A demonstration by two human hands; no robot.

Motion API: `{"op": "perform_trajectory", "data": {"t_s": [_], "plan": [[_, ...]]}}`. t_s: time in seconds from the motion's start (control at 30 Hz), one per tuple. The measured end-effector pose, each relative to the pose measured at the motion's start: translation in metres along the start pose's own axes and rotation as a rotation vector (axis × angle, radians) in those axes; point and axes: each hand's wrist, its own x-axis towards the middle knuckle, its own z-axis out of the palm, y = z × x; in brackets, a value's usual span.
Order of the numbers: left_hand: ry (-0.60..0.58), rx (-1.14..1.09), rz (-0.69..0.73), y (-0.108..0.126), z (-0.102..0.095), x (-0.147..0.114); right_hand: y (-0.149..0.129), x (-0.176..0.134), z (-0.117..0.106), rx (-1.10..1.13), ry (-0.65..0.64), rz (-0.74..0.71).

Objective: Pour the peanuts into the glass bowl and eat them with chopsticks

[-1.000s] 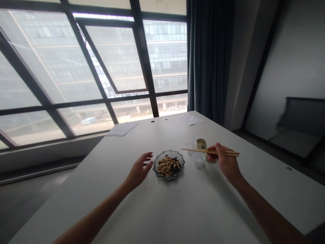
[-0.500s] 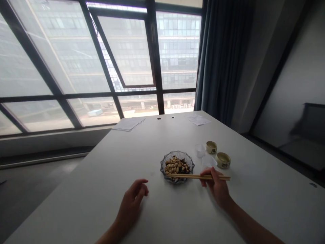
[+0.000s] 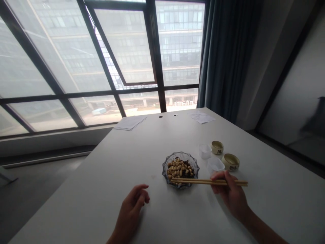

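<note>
My right hand (image 3: 230, 189) is closed around a pair of wooden chopsticks (image 3: 198, 181), held nearly level. Their tips reach over the near left side of a clear glass bowl (image 3: 164, 170) with a scalloped rim. Inside the bowl lie peanuts (image 3: 177, 166) and some dark pieces (image 3: 188, 174). I cannot tell whether the tips grip a peanut. To the left of the bowl, my left hand (image 3: 133, 205) rests by the tabletop with loosely bent fingers, thumb and index finger apart, and nothing in it.
Beyond my right hand stand two clear plastic containers (image 3: 204, 151) and two small yellow-green ceramic cups (image 3: 231, 162) with dark markings. Papers (image 3: 130, 122) lie at the far left of the white table (image 3: 101, 169), and more sheets (image 3: 203, 117) at the far right. Windows and a dark curtain are behind.
The view has shifted a little, so the bowl and cups appear slightly further right. My right hand with the chopsticks has moved slightly right and down in view; my left hand has barely moved.
</note>
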Motion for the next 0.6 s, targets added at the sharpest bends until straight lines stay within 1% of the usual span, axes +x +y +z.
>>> {"op": "perform_trajectory", "data": {"t_s": [0.17, 0.27, 0.4, 0.6], "plan": [[-0.025, 0.000, 0.008, -0.011, -0.001, 0.006, -0.007, 0.008, -0.003, -0.031, 0.045, -0.039], [-0.026, -0.013, 0.003, -0.011, -0.003, 0.010, -0.009, 0.011, -0.003, -0.070, 0.090, -0.050], [-0.010, -0.019, -0.017, -0.006, -0.003, 0.011, -0.007, 0.012, -0.001, -0.177, 0.129, -0.058], [-0.033, -0.045, -0.010, -0.007, 0.001, 0.012, -0.009, 0.012, -0.001, -0.349, 0.134, -0.148]]}}
